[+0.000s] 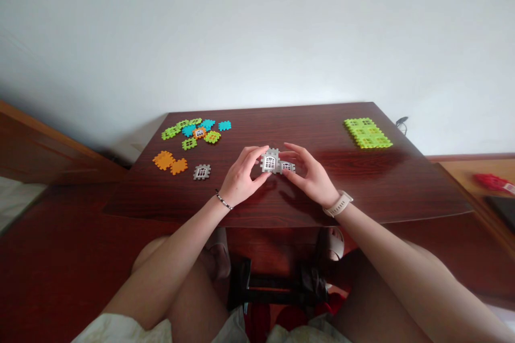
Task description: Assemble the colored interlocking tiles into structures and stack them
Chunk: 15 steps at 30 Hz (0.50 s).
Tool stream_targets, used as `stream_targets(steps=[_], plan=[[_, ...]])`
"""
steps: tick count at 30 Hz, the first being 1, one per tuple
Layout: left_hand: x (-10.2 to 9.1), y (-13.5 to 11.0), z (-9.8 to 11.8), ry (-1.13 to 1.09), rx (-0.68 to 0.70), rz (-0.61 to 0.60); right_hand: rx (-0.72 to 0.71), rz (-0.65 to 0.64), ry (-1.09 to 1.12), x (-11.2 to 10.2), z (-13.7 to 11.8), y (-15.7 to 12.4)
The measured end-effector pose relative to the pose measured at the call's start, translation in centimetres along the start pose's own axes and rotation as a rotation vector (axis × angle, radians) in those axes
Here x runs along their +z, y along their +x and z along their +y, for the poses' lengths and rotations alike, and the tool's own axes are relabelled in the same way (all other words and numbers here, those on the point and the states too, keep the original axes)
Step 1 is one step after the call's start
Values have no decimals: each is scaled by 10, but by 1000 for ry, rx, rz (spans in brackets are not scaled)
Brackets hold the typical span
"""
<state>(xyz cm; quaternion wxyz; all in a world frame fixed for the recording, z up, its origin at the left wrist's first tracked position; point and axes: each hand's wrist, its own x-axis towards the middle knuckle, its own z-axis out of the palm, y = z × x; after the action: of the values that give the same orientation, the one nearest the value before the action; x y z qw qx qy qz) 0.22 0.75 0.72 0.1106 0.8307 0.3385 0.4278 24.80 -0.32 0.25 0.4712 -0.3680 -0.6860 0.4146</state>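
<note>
Both hands are raised over the middle of a dark reddish-brown wooden table (322, 193). My left hand (243, 174) grips a grey plastic window wall piece (270, 161) from the left. That piece is joined at an angle to a second grey window piece (287, 166), which the fingertips of my right hand (311, 172) pinch from the right. A loose grey window piece (201, 172) lies left of my left hand. Farther left are orange waffle-block pieces (169, 163) and a scatter of green and teal pieces (193, 131).
A flat lime-green panel of joined pieces (367, 133) lies at the table's far right, near a black cable (402, 124). A red object (491, 182) and a dark flat object (501, 210) rest on a lower wooden surface at right. A white wall rises behind the table.
</note>
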Motion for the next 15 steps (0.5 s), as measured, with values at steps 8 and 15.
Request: stream_targets(steps=[8, 15], plan=[[2, -1, 5, -18, 39, -41, -100, -85, -144, 3, -2, -3], [2, -2, 4, -6, 33, -74, -156, -59, -311, 2, 0, -3]])
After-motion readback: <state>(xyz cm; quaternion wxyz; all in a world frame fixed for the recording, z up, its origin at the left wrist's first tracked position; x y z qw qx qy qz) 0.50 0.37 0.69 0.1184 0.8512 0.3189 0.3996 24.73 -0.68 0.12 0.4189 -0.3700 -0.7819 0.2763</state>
